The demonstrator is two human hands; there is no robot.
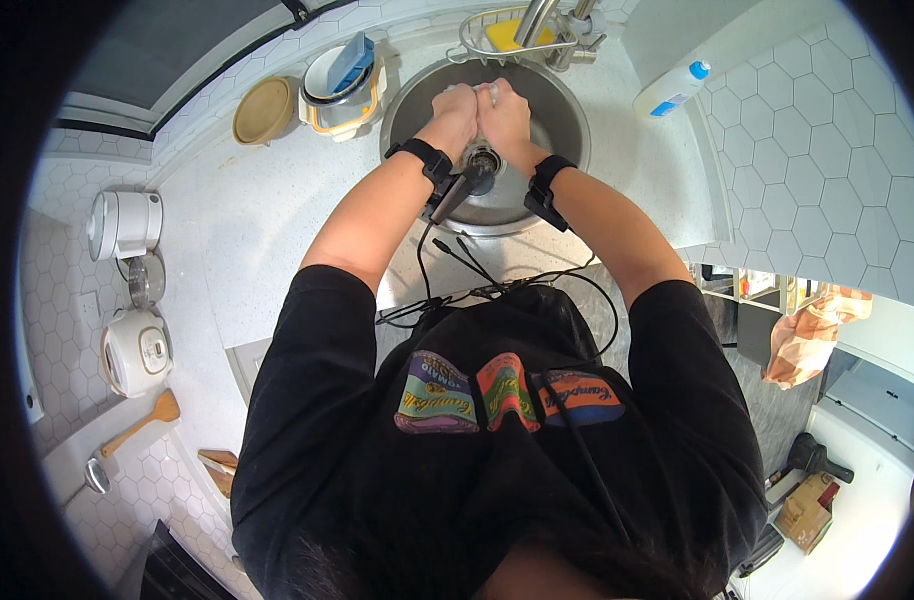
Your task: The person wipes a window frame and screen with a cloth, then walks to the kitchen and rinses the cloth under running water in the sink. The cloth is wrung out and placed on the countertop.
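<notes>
Over the round steel sink (558, 112), my left hand (454, 112) and my right hand (505, 114) are pressed against each other with curled fingers. A little white matter, perhaps foam or cloth, shows at the fingers; whether something is gripped between the hands is hidden. Just below them lies the sink drain (482, 159). Each wrist wears a black strap with a device, the left strap (427, 159) and the right strap (551, 180). The steel faucet (536, 24) rises beyond my hands, beside a wire rack (468, 34) with a yellow sponge (506, 35).
Stacked bowls and containers (337, 94) and a tan round dish (263, 111) stand left of the sink. A white bottle with a blue cap (671, 90) is at the right. Black cables (468, 259) hang at the counter's front edge. A rice cooker (137, 352) sits far left.
</notes>
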